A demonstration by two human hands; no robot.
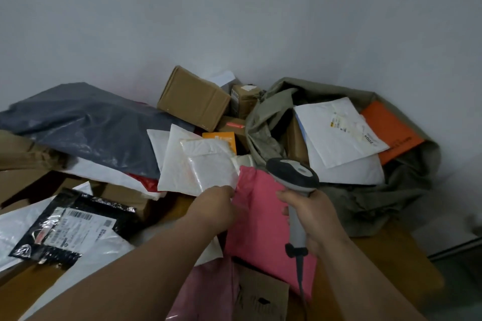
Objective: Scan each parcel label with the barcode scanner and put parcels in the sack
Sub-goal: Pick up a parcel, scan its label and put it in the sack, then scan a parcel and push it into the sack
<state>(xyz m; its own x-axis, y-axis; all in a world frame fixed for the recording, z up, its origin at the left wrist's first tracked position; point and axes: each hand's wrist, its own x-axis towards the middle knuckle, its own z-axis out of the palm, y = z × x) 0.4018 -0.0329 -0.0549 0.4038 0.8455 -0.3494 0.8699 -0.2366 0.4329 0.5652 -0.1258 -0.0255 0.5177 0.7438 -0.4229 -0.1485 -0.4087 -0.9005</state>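
My right hand (310, 219) grips the handle of a grey barcode scanner (293, 173), its dark head pointing up and left over a pink mailer bag (260, 216). My left hand (216, 204) pinches the near corner of a small white padded parcel (208, 167), which lies on other white mailers just left of the pink bag. The olive-green sack (391, 190) lies open at the right. Inside it are a white mailer with a label (339, 133) and an orange envelope (391, 130).
A large dark grey bag (86, 122) lies at the back left. Brown cardboard boxes (194, 98) stand against the wall. A black parcel with a white label (70, 227) lies at the near left on white bags. A cardboard box (260, 297) sits near the front edge.
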